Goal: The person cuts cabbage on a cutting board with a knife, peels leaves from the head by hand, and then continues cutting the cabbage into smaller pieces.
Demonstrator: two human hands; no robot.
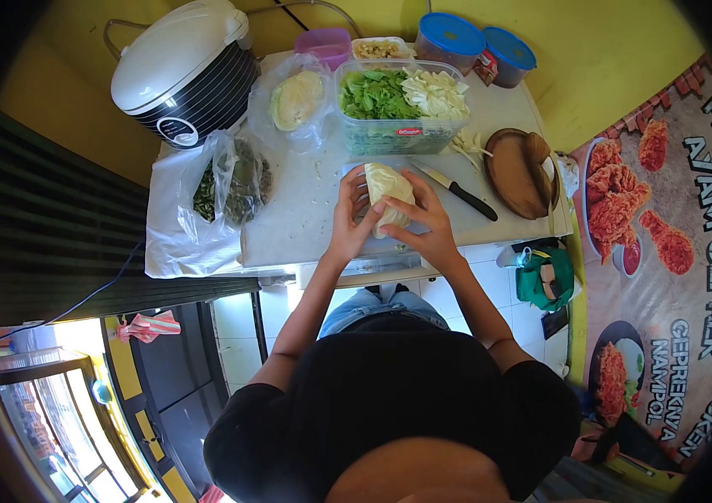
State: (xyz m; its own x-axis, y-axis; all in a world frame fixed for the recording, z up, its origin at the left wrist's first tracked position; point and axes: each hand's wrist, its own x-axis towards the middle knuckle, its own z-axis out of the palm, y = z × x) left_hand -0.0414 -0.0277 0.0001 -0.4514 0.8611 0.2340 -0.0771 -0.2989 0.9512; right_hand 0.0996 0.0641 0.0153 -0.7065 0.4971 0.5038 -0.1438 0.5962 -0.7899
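Note:
A pale piece of cabbage (389, 189) is held between both hands near the table's front edge. My left hand (354, 215) grips its left side, and my right hand (423, 216) curls round the right side with the thumb on the front. Just right of the cabbage lies a knife (457, 191) with a black handle, its blade pointing toward the back left. Behind my hands stands a clear plastic container (398, 134) with shredded green leaves (375, 94) on the left and shredded cabbage (436, 94) on the right.
A rice cooker (188, 71) stands at the back left. Near it are a bagged cabbage (296, 101) and a plastic bag of dark greens (239, 180). A wooden mortar (517, 172) sits right, with blue-lidded tubs (452, 42) and a purple container (323, 46) along the wall.

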